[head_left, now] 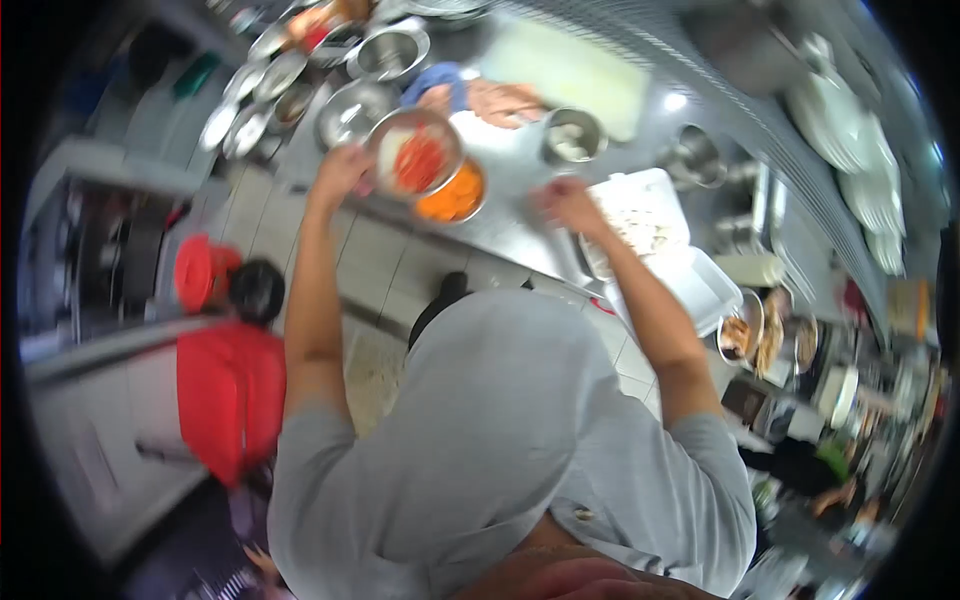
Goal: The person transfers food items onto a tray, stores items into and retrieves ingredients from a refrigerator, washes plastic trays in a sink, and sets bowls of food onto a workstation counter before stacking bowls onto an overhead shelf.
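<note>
My left hand [346, 172] is closed on the rim of a metal bowl [384, 122]. Chopped red pieces [421, 158] and some pale ones lie inside it. The bowl is held partly over a second bowl of orange pieces [455, 195] at the counter's front edge. My right hand [566, 202] is over the counter, just left of a white foam box [658, 183] with its lid open. White pieces [640, 228] fill the box. Motion blurs my right fingers, so their grip is unclear. Behind that hand stands a metal pot [575, 135] with white pieces in it.
A pale cutting board [565, 70] lies at the back, beside a crumpled cloth [500, 102]. Metal bowls [388, 52] crowd the left end. Stacked white plates [850, 140] sit on the right shelf. A red bin [230, 395] stands on the floor at left.
</note>
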`<state>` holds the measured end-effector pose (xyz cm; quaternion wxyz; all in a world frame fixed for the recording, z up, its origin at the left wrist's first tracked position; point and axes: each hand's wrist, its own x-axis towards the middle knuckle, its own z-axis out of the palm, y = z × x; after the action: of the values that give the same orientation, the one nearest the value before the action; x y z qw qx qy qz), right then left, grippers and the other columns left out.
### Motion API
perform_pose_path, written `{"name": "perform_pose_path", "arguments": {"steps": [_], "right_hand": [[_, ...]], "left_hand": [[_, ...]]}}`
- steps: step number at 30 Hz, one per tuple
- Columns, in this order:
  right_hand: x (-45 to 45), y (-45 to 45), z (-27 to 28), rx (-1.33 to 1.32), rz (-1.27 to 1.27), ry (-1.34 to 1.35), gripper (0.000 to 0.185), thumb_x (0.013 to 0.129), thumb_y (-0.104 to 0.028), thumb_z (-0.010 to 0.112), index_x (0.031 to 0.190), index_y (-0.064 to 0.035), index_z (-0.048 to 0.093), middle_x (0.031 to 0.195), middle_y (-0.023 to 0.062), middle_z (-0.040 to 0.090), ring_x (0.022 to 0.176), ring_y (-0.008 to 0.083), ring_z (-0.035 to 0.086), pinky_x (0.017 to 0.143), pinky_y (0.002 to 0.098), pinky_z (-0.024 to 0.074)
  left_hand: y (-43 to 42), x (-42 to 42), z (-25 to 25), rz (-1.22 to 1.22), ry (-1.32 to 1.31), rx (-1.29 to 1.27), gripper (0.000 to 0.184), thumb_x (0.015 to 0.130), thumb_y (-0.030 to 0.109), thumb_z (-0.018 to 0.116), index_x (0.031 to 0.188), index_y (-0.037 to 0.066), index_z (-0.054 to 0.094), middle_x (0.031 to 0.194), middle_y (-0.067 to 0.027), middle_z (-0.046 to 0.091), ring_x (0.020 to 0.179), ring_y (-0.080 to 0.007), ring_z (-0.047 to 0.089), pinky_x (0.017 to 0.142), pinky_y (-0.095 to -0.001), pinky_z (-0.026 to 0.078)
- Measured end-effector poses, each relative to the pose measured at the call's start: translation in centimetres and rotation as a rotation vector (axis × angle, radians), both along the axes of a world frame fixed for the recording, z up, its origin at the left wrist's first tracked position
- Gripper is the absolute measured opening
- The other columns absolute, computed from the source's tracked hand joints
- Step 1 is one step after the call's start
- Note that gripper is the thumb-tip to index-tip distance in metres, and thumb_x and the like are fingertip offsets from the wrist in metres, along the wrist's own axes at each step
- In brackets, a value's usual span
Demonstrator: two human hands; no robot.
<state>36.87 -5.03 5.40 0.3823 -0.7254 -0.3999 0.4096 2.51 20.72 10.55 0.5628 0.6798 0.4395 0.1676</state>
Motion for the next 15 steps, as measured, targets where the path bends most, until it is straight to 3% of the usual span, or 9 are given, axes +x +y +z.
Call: {"name": "perform_pose_path", "arguments": {"steps": [1, 2, 3, 4, 6, 9, 12, 13, 15], "right_hand": [[-1.7, 1.6, -4.9, -0.025, 0.080, 0.215, 0.035, 0.090, -0.030, 0.068, 0.067, -0.0030, 0.065, 0.054, 0.0038, 0.058, 0.046, 0.0134, 0.055, 0.044, 0.0316, 0.0441], [-4.8, 2.1, -1.8, -0.091, 0.079, 0.167, 0.037, 0.090, -0.032, 0.067, 0.065, -0.0043, 0.065, 0.054, 0.0039, 0.058, 0.044, 0.0144, 0.055, 0.042, 0.0322, 0.0439], [-5.8, 3.7, -5.7, -0.006, 0.147, 0.131, 0.040, 0.090, -0.034, 0.067, 0.065, -0.0036, 0.064, 0.056, 0.0063, 0.060, 0.045, 0.0160, 0.057, 0.041, 0.0329, 0.0476], [-8.0, 4.3, -3.8, -0.195, -0.042, 0.263, 0.038, 0.090, -0.033, 0.066, 0.067, -0.0030, 0.065, 0.057, 0.0081, 0.061, 0.046, 0.0179, 0.061, 0.043, 0.0344, 0.0517], [-9.8, 4.5, -3.8, -0.137, -0.149, 0.209, 0.033, 0.089, -0.025, 0.063, 0.069, 0.0010, 0.065, 0.062, 0.0107, 0.065, 0.050, 0.0229, 0.066, 0.046, 0.0359, 0.0550], [-10.5, 4.0, -3.2, -0.022, -0.245, 0.286, 0.027, 0.088, -0.020, 0.060, 0.073, 0.0016, 0.069, 0.067, 0.0136, 0.068, 0.051, 0.0236, 0.066, 0.047, 0.0367, 0.0551], [-10.2, 2.1, -2.6, 0.017, -0.201, -0.242, 0.021, 0.085, -0.013, 0.059, 0.078, 0.0042, 0.068, 0.065, 0.0120, 0.068, 0.053, 0.0196, 0.067, 0.049, 0.0325, 0.0567], [-10.3, 1.0, -2.4, 0.033, -0.264, 0.007, 0.019, 0.086, -0.012, 0.058, 0.083, 0.0049, 0.066, 0.065, 0.0120, 0.067, 0.055, 0.0196, 0.068, 0.051, 0.0323, 0.0575], [-10.7, -1.1, -1.7, 0.016, -0.364, 0.119, 0.019, 0.086, -0.013, 0.059, 0.084, 0.0054, 0.063, 0.067, 0.0128, 0.067, 0.055, 0.0195, 0.068, 0.051, 0.0320, 0.0575]], "left_hand": [[0.8, -1.4, -0.9, -0.121, 0.017, 0.036, 0.024, 0.092, 0.026, 0.061, 0.077, 0.008, 0.056, 0.062, -0.0009, 0.057, 0.049, -0.0104, 0.053, 0.044, -0.0265, 0.044], [0.7, -1.6, -1.7, -0.076, -0.026, 0.012, 0.023, 0.093, 0.027, 0.060, 0.076, 0.011, 0.057, 0.057, 0.0025, 0.052, 0.047, -0.0096, 0.051, 0.044, -0.0258, 0.042], [1.0, -1.5, -1.9, -0.057, -0.094, -0.171, 0.016, 0.093, 0.024, 0.060, 0.083, 0.011, 0.056, 0.061, 0.0028, 0.051, 0.048, -0.0098, 0.050, 0.044, -0.0254, 0.043], [0.1, -1.2, -1.1, 0.005, -0.090, -0.176, 0.013, 0.092, 0.022, 0.059, 0.084, 0.012, 0.055, 0.061, 0.0030, 0.051, 0.048, -0.0088, 0.049, 0.043, -0.0251, 0.043], [1.7, -1.7, -3.6, -0.046, -0.048, -0.156, 0.007, 0.089, 0.018, 0.058, 0.093, 0.012, 0.059, 0.070, 0.0036, 0.056, 0.055, -0.0074, 0.054, 0.044, -0.0234, 0.046], [2.2, -1.2, -4.6, -0.100, -0.091, -0.118, 0.015, 0.092, 0.018, 0.061, 0.085, 0.007, 0.054, 0.072, -0.0017, 0.056, 0.054, -0.0100, 0.055, 0.043, -0.0250, 0.048], [2.2, 0.2, -4.4, -0.129, -0.147, -0.186, 0.017, 0.092, 0.018, 0.062, 0.084, 0.007, 0.053, 0.074, -0.0027, 0.056, 0.053, -0.0106, 0.054, 0.042, -0.0256, 0.049], [2.0, 0.9, -4.2, -0.111, -0.161, -0.214, 0.017, 0.092, 0.018, 0.062, 0.083, 0.007, 0.053, 0.074, -0.0027, 0.056, 0.052, -0.0106, 0.054, 0.042, -0.0257, 0.049], [2.0, 2.6, -4.2, -0.131, -0.131, -0.211, 0.017, 0.092, 0.018, 0.063, 0.084, 0.007, 0.053, 0.073, -0.0028, 0.056, 0.052, -0.0107, 0.054, 0.042, -0.0254, 0.049]]}}
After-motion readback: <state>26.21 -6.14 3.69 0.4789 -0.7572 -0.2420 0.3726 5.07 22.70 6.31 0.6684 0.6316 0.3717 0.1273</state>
